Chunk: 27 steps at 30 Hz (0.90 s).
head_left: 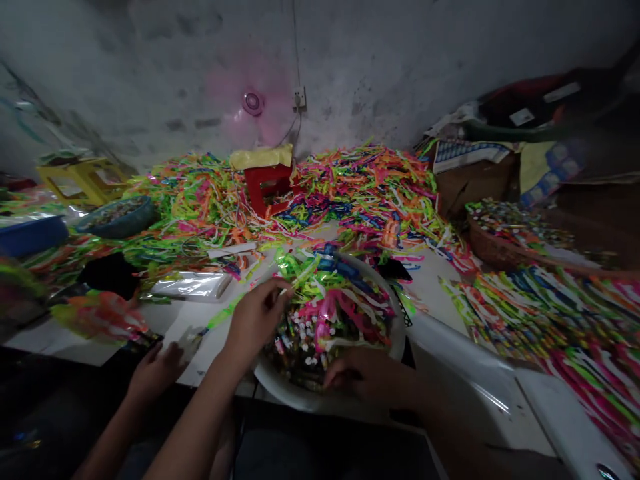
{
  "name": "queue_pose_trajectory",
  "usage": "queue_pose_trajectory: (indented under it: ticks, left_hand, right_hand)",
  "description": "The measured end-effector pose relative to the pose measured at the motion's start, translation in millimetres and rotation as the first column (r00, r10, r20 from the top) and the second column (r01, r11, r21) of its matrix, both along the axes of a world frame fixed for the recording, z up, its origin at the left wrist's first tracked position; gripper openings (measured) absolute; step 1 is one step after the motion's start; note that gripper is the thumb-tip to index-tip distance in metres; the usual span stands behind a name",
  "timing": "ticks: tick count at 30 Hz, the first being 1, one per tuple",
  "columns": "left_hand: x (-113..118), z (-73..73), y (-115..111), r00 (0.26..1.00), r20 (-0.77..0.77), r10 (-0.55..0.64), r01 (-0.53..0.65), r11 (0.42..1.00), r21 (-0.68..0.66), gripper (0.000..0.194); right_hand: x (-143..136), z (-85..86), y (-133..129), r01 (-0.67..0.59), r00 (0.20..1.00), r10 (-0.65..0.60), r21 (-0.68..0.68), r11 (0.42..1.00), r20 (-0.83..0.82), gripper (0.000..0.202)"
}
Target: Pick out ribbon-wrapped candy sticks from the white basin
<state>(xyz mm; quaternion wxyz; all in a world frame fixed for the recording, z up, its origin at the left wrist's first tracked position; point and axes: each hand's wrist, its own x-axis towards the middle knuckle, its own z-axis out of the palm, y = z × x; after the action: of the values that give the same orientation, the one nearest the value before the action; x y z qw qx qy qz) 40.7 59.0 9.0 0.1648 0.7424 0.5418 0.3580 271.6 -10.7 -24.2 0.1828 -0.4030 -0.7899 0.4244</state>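
A round pale basin (399,337) holds small patterned cylinders (303,337) in its lower part and bright plastic strips (345,280) in its upper part. Over the basin's left rim is my left hand (260,310), fingers bent together at a light-coloured strip. My right hand (360,377) reaches over the basin's lower right, its fingertips curled among the cylinders; what they hold, if anything, is too dark to make out.
Another person's hand (160,367) is at the left beside a bunch of strips (103,317). Heaped strips (370,177) line the wall, near a red stool (255,193) and a pink fan (253,102). A wicker basket (487,247) stands right, above rows of strips (540,313).
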Motion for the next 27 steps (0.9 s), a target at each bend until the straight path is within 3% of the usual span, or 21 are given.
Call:
queue_pose_trajectory:
  ticks: [2, 4, 7, 9, 13, 16, 19, 23, 27]
  left_hand:
    - [-8.8, -0.1, -14.5, 0.99, 0.128, 0.063, -0.054, 0.996, -0.072, 0.021]
    - [-9.4, -4.1, -27.5, 0.934, 0.355, 0.038, 0.033, 0.981, -0.192, 0.02]
    - [0.6, -13.6, -38.8, 0.736, 0.674, 0.069, 0.23, 0.911, -0.344, 0.024]
    - [9.6, -20.0, -41.0, 0.623, 0.77, 0.139, 0.284, 0.877, -0.388, 0.028]
    - [22.7, -29.6, -40.3, 0.514, 0.84, 0.172, 0.303, 0.88, -0.366, 0.028]
    - [26.9, -35.5, -39.3, 0.482, 0.861, 0.16, 0.339, 0.873, -0.351, 0.029]
    - [27.9, -42.7, -39.5, 0.484, 0.853, 0.197, 0.382, 0.829, -0.408, 0.035]
    - [27.3, -48.5, -40.2, 0.465, 0.838, 0.285, 0.434, 0.752, -0.497, 0.028]
    - [23.7, -43.4, -36.5, 0.319, 0.878, 0.356, 0.483, 0.736, -0.474, 0.03]
  right_hand:
    - [3.9, 1.1, 0.6, -0.041, 0.988, 0.031, -0.067, 0.997, -0.151, 0.034]
    - [7.9, 1.7, 0.7, 0.002, 0.961, -0.039, -0.133, 0.991, -0.273, 0.031]
    - [10.5, 4.3, 0.1, 0.242, 0.908, -0.288, -0.18, 0.953, -0.304, 0.022]
    - [9.2, 8.3, -1.2, 0.402, 0.865, -0.427, -0.144, 0.904, -0.265, 0.023]
    - [6.3, 13.6, -5.1, 0.48, 0.847, -0.486, -0.082, 0.873, -0.216, 0.033]
    - [8.4, 8.2, -8.0, 0.46, 0.855, -0.475, -0.12, 0.88, -0.208, 0.049]
    - [12.5, -0.2, -9.8, 0.451, 0.838, -0.488, -0.193, 0.871, -0.242, 0.06]
    - [11.7, -3.8, -10.6, 0.444, 0.838, -0.503, -0.27, 0.854, -0.212, 0.051]
    - [-0.5, -0.7, -12.6, 0.488, 0.808, -0.552, -0.291, 0.823, -0.205, 0.039]
